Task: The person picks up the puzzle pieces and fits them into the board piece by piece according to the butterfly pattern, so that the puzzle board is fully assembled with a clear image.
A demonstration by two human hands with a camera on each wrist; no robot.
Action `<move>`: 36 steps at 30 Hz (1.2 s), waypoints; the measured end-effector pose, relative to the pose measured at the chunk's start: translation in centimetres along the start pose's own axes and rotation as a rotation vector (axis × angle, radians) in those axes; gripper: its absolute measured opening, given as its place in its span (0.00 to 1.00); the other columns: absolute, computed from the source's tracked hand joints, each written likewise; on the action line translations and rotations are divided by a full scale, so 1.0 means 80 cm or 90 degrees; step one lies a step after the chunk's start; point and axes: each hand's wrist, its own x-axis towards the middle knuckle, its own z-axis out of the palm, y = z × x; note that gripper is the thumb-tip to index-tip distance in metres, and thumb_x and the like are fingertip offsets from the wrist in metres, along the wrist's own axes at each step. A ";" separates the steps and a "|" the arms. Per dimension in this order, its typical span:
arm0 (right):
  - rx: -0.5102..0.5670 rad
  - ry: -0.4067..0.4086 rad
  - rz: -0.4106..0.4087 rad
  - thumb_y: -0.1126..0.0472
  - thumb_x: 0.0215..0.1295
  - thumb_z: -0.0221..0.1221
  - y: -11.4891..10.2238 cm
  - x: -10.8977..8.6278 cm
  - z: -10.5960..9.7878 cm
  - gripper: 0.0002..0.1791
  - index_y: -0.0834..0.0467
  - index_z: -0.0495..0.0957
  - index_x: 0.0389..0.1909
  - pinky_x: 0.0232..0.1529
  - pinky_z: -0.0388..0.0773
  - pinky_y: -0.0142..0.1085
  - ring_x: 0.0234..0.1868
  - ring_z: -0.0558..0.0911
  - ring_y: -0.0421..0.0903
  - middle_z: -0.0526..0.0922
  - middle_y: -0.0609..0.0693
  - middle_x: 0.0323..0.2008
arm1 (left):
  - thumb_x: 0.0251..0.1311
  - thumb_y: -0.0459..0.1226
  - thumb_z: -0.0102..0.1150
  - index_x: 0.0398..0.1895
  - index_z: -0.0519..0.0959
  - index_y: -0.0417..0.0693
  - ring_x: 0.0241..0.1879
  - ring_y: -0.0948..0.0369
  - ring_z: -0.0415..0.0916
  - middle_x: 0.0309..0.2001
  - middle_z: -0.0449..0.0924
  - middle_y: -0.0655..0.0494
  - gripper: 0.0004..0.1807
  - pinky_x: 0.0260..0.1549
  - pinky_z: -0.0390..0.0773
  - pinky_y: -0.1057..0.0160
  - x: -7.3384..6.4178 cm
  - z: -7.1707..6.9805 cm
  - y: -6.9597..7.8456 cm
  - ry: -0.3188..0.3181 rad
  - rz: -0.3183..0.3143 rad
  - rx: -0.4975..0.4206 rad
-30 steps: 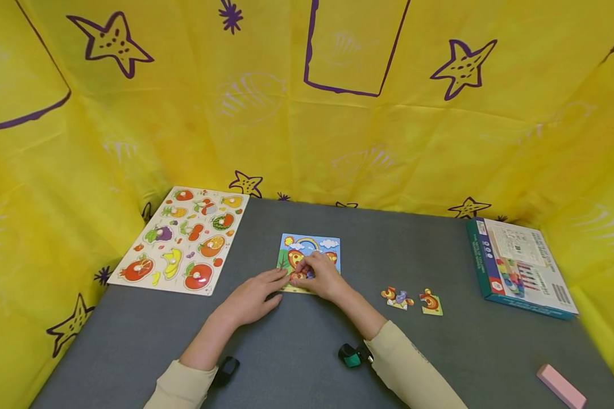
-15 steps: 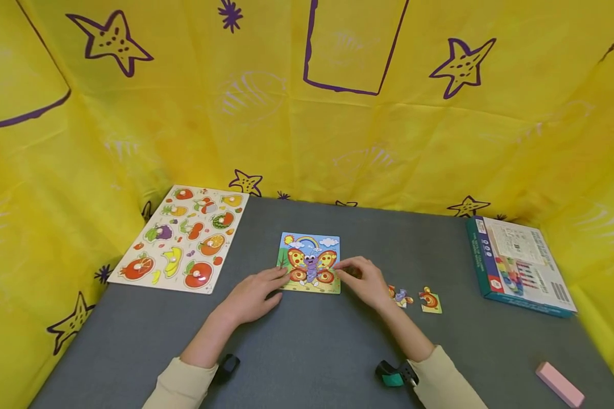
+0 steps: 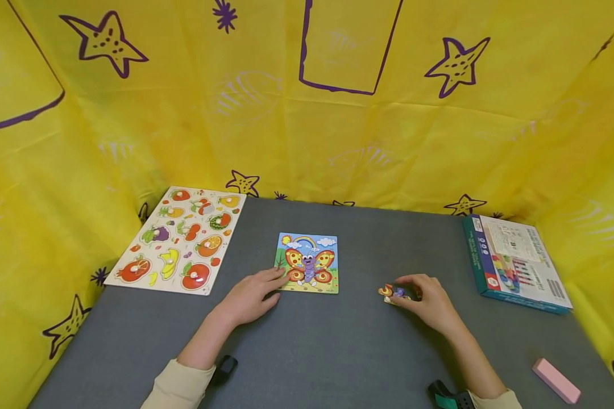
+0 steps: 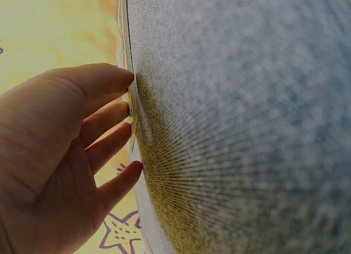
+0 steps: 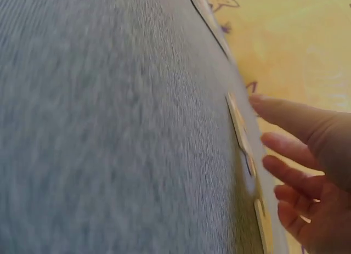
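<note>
A square butterfly puzzle board point(image 3: 309, 262) lies flat on the table. My left hand point(image 3: 251, 295) rests with its fingertips at the board's lower left edge, fingers fairly straight. To the right, my right hand point(image 3: 430, 304) reaches over the loose jigsaw pieces, thumb and fingers spread apart. One jigsaw piece point(image 3: 387, 292) with orange and purple print shows beside its fingertips. In the right wrist view that piece point(image 5: 239, 128) and a second jigsaw piece point(image 5: 262, 224) lie on the table, apart from the fingers. The head view mostly hides the second one behind the hand.
A fruit peg board point(image 3: 181, 244) lies at the back left. At the back right is a boxed set point(image 3: 522, 261) with a teal side. A pink block point(image 3: 556, 380) sits near the front right. Yellow printed cloth point(image 3: 286, 142) encloses the dark table point(image 3: 327, 346).
My right hand has left the butterfly board and moved right to the loose pieces, its fingers now spread. The left hand has stayed at the board's edge.
</note>
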 end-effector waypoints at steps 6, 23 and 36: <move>-0.027 -0.024 0.020 0.52 0.52 0.73 0.005 -0.008 -0.005 0.21 0.58 0.82 0.44 0.41 0.65 0.45 0.45 0.67 0.53 0.78 0.56 0.45 | 0.65 0.34 0.57 0.63 0.75 0.41 0.66 0.46 0.65 0.66 0.69 0.43 0.22 0.59 0.67 0.41 0.001 0.002 -0.001 -0.001 -0.005 -0.003; 0.081 0.047 0.032 0.58 0.60 0.68 0.000 0.003 0.008 0.07 0.54 0.82 0.37 0.29 0.72 0.31 0.27 0.76 0.40 0.84 0.44 0.29 | 0.64 0.33 0.57 0.62 0.76 0.38 0.66 0.45 0.64 0.66 0.69 0.41 0.22 0.62 0.64 0.44 0.003 0.003 0.002 0.008 0.003 -0.002; 0.296 -0.015 0.127 0.53 0.60 0.68 -0.054 0.043 0.049 0.14 0.58 0.83 0.40 0.33 0.75 0.31 0.34 0.83 0.47 0.86 0.50 0.32 | 0.65 0.31 0.55 0.64 0.72 0.34 0.68 0.46 0.62 0.68 0.65 0.40 0.24 0.62 0.65 0.48 0.005 0.003 0.002 -0.005 0.024 -0.018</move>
